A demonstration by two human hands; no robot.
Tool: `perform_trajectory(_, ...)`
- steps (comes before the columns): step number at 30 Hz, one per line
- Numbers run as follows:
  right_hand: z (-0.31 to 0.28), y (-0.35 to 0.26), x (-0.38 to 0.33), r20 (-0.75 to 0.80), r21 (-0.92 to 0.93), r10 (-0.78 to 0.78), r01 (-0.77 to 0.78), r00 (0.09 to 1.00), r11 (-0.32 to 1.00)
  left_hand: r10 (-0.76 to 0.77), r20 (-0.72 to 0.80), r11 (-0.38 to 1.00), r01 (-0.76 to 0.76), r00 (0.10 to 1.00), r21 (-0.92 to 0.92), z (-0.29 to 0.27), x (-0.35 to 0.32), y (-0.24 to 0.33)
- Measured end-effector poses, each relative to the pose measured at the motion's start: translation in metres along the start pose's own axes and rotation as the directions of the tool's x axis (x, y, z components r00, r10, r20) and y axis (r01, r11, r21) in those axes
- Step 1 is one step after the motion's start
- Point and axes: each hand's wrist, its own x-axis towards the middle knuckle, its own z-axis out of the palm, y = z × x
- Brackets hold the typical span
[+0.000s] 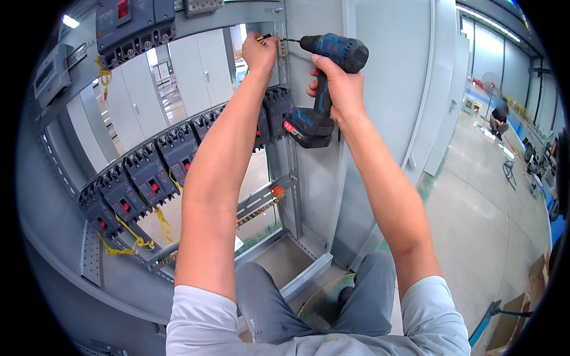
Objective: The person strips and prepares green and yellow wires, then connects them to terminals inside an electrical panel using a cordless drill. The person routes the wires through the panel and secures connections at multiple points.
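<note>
My right hand [343,84] is wrapped round the grip of a blue and black cordless drill [332,48], its battery [310,127] hanging below. The drill lies level, and its thin bit [291,40] points left at a brass terminal strip [282,48] on the cabinet's upright. Opposite the bit, my left hand [259,54] is closed, pinching a thin black-and-yellow piece [264,37] close to the strip. Whether the bit touches a screw there is too small to tell. Both arms are raised and stretched forward.
A row of dark circuit breakers [155,178] with red switches crosses the cabinet, with yellow wires [139,240] dangling. A larger breaker [133,29] sits above. A lower rail [261,204] carries another terminal strip. To the right, a person [499,118] crouches on the workshop floor; cardboard boxes [510,323] lie nearer.
</note>
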Motion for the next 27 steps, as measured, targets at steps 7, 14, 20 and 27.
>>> perform_trajectory(7,-0.003,-0.001,0.006,-0.028,-0.048,0.038,-0.039,0.999,0.998,-0.049,0.036,0.996,0.052,0.998,-0.078,0.006,-0.003,0.006)
perform_trajectory(14,-0.003,-0.003,0.009,0.013,-0.017,0.048,-0.048,0.999,0.999,-0.03,-0.046,0.995,0.026,0.998,-0.091,0.005,0.005,0.003)
perform_trajectory(20,-0.008,-0.009,0.008,0.034,-0.059,0.053,-0.05,0.998,0.997,-0.131,0.006,0.967,0.129,0.991,-0.221,0.021,-0.015,0.026)
perform_trajectory(27,-0.007,-0.007,0.007,0.042,-0.071,0.03,-0.027,0.999,0.997,0.104,-0.047,0.972,-0.111,0.994,-0.207,0.02,-0.022,0.011)
